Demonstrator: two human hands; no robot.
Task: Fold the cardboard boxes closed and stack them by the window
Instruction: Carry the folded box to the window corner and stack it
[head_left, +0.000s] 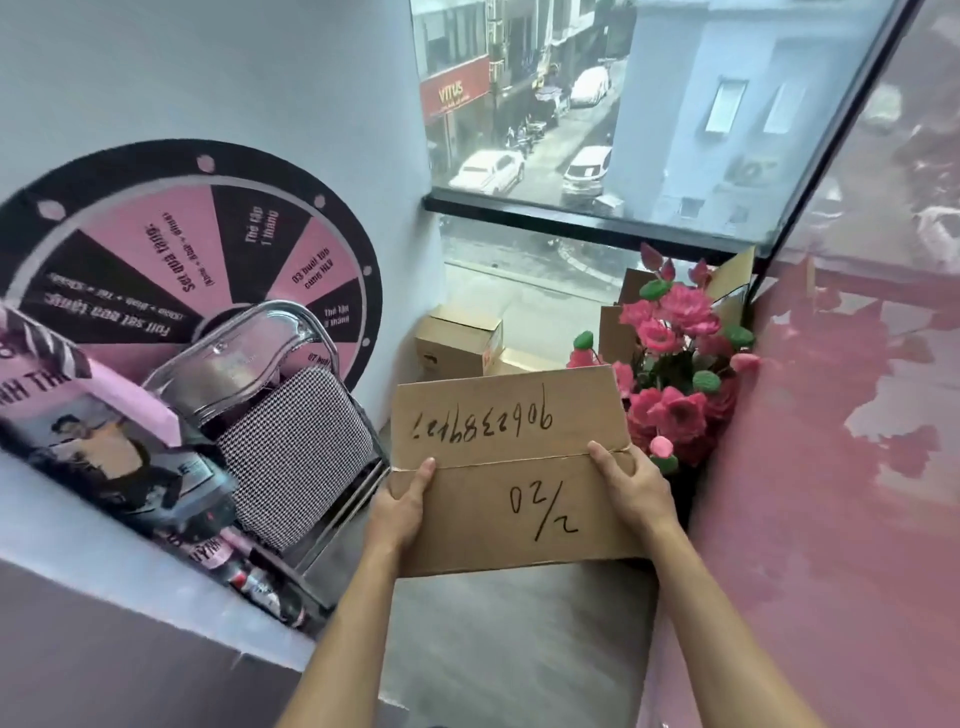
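A grey concrete-looking floor (514, 649) runs away from the camera toward a large dark-framed window (597, 208) at the far end, through which a street with parked white cars shows far below. A pale wall on the left carries a round pink-and-black prize wheel (171, 249), and a glossy pink panel (841, 441) closes the right side, mirroring the flowers. Held in the near middle is a flat brown cardboard box with handwritten black numbers (511, 467), its two top flaps folded shut and meeting at a seam across the middle. The left hand (402, 512) grips the box's left edge with its thumb lying on top near the seam; the right hand (636, 491) grips the right edge the same way, thumb on top and fingers wrapped out of sight underneath. Beyond the box, on the floor just below the window, sit smaller closed brown cardboard boxes (460, 340), partly hidden by the held one. To their right stands a bunch of pink artificial roses with green buds (675, 364), with more cardboard behind it, hard to make out. At left, a folded chrome chair with a houndstooth seat (285, 447) leans by the wall, and a pink-and-black poster (104, 447) is cut off by the frame edge.
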